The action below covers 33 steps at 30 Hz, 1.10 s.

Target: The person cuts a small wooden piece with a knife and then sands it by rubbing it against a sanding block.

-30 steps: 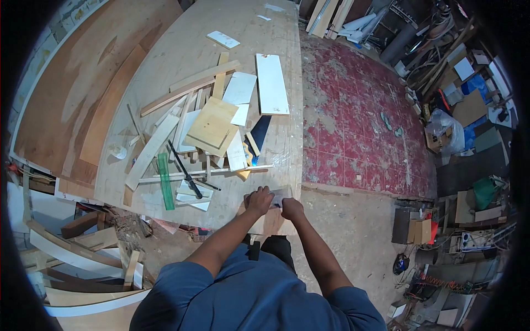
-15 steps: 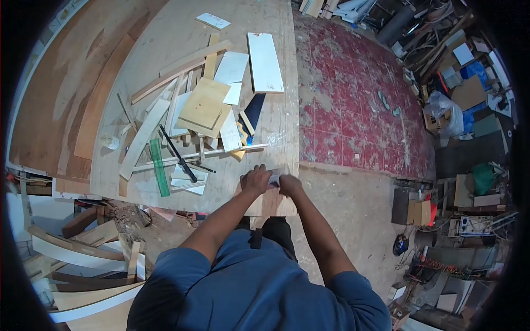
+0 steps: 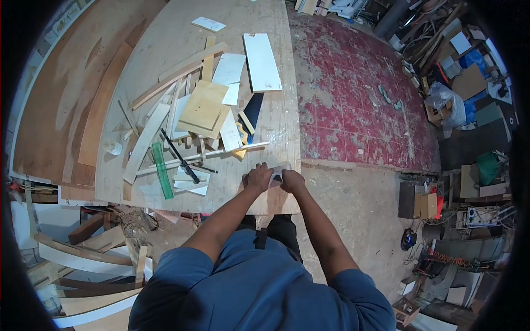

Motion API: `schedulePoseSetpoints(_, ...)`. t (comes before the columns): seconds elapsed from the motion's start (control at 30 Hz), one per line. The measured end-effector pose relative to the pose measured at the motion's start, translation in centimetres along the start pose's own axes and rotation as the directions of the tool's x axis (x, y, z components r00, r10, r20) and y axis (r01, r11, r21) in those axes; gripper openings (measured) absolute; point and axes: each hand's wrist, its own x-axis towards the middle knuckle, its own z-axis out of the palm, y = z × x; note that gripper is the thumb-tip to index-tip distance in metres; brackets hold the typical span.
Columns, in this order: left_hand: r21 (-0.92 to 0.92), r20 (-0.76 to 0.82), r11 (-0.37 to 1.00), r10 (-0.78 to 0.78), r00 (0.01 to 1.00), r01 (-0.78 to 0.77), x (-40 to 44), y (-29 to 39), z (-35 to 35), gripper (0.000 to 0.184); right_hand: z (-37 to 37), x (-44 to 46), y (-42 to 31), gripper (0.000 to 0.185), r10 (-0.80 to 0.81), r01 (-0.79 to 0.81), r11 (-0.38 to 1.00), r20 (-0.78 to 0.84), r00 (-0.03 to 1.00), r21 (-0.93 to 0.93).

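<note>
Near the front right corner of the plywood table point(image 3: 221, 201), both hands are on a small pale, flat piece point(image 3: 279, 169) whose kind I cannot make out. My left hand point(image 3: 258, 179) is closed over its left end, knuckles up. At the other end my right hand point(image 3: 292, 180) is curled into a fist around its edge. The fingers cover most of the piece. Left of my hands are a green ruler-like strip point(image 3: 162, 171), a long black tool point(image 3: 179, 157) and small white offcuts point(image 3: 193, 189).
Wood strips, a square plywood piece point(image 3: 203, 106) and a yellow-handled saw point(image 3: 254, 116) lie in a pile. Beyond it is a white board point(image 3: 263, 62). Curved frames point(image 3: 83, 256) stand at lower left. Red flooring point(image 3: 359, 99) and cluttered shelving point(image 3: 475, 171) are to the right.
The view has shifted slightly. Both hands stay at the table corner on the pale piece, with only a small change in the angle of my right fist.
</note>
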Motion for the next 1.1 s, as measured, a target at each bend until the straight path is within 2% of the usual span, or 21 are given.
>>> schedulePoseSetpoints(0.07, 0.004, 0.011, 1.0, -0.001, 1.0, 0.001, -0.1, 0.0, 0.2, 0.024, 1.0, -0.1, -0.3, 0.027, 0.114, -0.069, 0.986, -0.309, 0.944, 0.154)
schedulePoseSetpoints(0.13, -0.05, -0.041, 0.999, -0.016, 0.999, 0.014, -0.2, 0.3, 0.0, 0.026, 3.8, -0.1, 0.5, 0.028, 0.097, -0.029, 0.982, -0.365, 0.926, 0.188)
schedulePoseSetpoints(0.2, -0.025, -0.018, 1.0, -0.016, 1.0, 0.016, -0.1, 0.3, -0.1, 0.025, 4.8, 0.0, 0.6, 0.029, 0.072, 0.026, 0.976, -0.432, 0.899, 0.216)
schedulePoseSetpoints(0.3, -0.009, 0.005, 1.0, -0.022, 1.0, 0.022, -0.4, 0.1, 0.5, 0.025, 3.1, -1.3, 0.7, 0.029, 0.064, -0.01, 0.981, -0.276, 0.959, 0.191)
schedulePoseSetpoints(0.33, -0.008, -0.006, 1.0, -0.014, 1.0, 0.013, -0.2, 0.0, 0.5, 0.026, 2.3, -0.9, 1.1, 0.029, 0.069, -0.012, 0.98, -0.285, 0.956, 0.197)
schedulePoseSetpoints(0.37, 0.0, -0.011, 1.0, 0.002, 1.0, -0.002, 0.0, 0.1, 0.4, 0.026, 1.3, -0.5, 1.7, 0.03, -0.041, 0.046, 0.997, -0.085, 0.996, 0.058)
schedulePoseSetpoints(0.4, -0.013, -0.017, 1.0, -0.006, 1.0, 0.006, -0.2, 0.2, 0.4, 0.025, 0.7, -0.3, 2.1, 0.031, -0.119, 0.128, 0.99, 0.13, 0.984, -0.066)
schedulePoseSetpoints(0.43, -0.025, -0.024, 1.0, -0.015, 1.0, 0.015, -0.3, 0.3, 0.3, 0.025, 0.2, 0.0, 2.2, 0.033, -0.138, 0.138, 0.99, 0.02, 0.99, -0.002)
schedulePoseSetpoints(0.47, -0.017, -0.036, 1.0, -0.002, 0.999, 0.002, -0.1, 0.3, 0.2, 0.025, -0.3, 0.4, 2.0, 0.033, -0.133, 0.133, 0.991, 0.001, 0.991, -0.003)
schedulePoseSetpoints(0.53, -0.026, -0.008, 0.999, -0.046, 0.999, 0.045, -0.2, 0.5, 0.4, 0.025, 0.6, 1.0, 1.4, 0.029, 0.024, 0.009, 0.992, -0.26, 0.965, 0.128)
schedulePoseSetpoints(0.57, -0.047, -0.003, 0.998, -0.052, 0.999, 0.052, -0.3, 0.4, 0.5, 0.024, 1.4, 1.4, 1.1, 0.025, 0.064, -0.011, 0.985, -0.307, 0.949, 0.171)
schedulePoseSetpoints(0.73, -0.007, 0.056, 0.999, -0.044, 0.997, 0.044, -0.2, 0.6, -0.6, 0.022, 3.7, 0.6, 0.6, 0.025, 0.081, -0.021, 0.982, -0.319, 0.944, 0.187)
schedulePoseSetpoints(0.8, 0.007, 0.072, 1.0, -0.024, 0.997, 0.024, -0.6, 1.1, -0.3, 0.021, 3.5, -0.2, 1.7, 0.031, -0.047, 0.05, 0.989, 0.023, 0.999, -0.14)
schedulePoseSetpoints(0.83, 0.011, 0.069, 1.0, -0.016, 0.998, 0.015, -0.7, 0.9, -0.3, 0.023, 2.6, -1.0, 2.1, 0.038, -0.021, 0.051, 0.979, 0.155, 0.988, -0.197)
schedulePoseSetpoints(0.87, 0.018, 0.061, 1.0, -0.009, 0.998, 0.008, -0.6, 0.6, -0.4, 0.028, 2.0, -1.4, 2.4, 0.038, -0.015, 0.042, 0.98, 0.142, 0.99, -0.195)
schedulePoseSetpoints(0.93, -0.015, 0.084, 1.0, 0.022, 0.996, -0.02, -0.9, 1.0, -2.9, 0.028, 1.4, -1.5, 4.0, 0.038, -0.055, 0.081, 0.969, -0.118, 0.991, 0.235)
schedulePoseSetpoints(0.97, -0.056, 0.12, 0.998, 0.044, 0.992, -0.037, -1.2, 1.3, -4.2, 0.028, 1.2, -1.7, 4.5, 0.028, -0.006, 0.041, 0.806, -0.061, 0.998, 0.591)
schedulePoseSetpoints(1.0, -0.058, 0.113, 0.997, 0.049, 0.992, -0.042, -1.1, 1.0, -4.0, 0.028, 1.2, -2.0, 4.9, 0.028, -0.002, 0.041, 0.809, -0.067, 0.998, 0.587)
schedulePoseSetpoints(1.03, -0.404, 0.097, 0.914, -0.008, 0.995, 0.046, -0.7, 0.2, -3.3, 0.029, 1.4, -2.3, 5.3, 0.024, -0.029, 0.086, 0.531, -0.083, 0.996, 0.843)
schedulePoseSetpoints(1.07, -0.696, 0.106, 0.708, -0.063, 0.992, 0.119, -0.3, -0.4, -2.5, 0.03, 1.5, -2.4, 5.7, 0.021, -0.047, 0.117, 0.173, -0.11, 0.993, 0.978)
schedulePoseSetpoints(1.1, -0.784, 0.007, 0.619, -0.049, 0.999, 0.036, -0.1, -0.8, -1.8, 0.027, 0.6, -3.8, 5.2, 0.013, -0.045, 0.11, 0.123, -0.105, 0.993, 0.986)
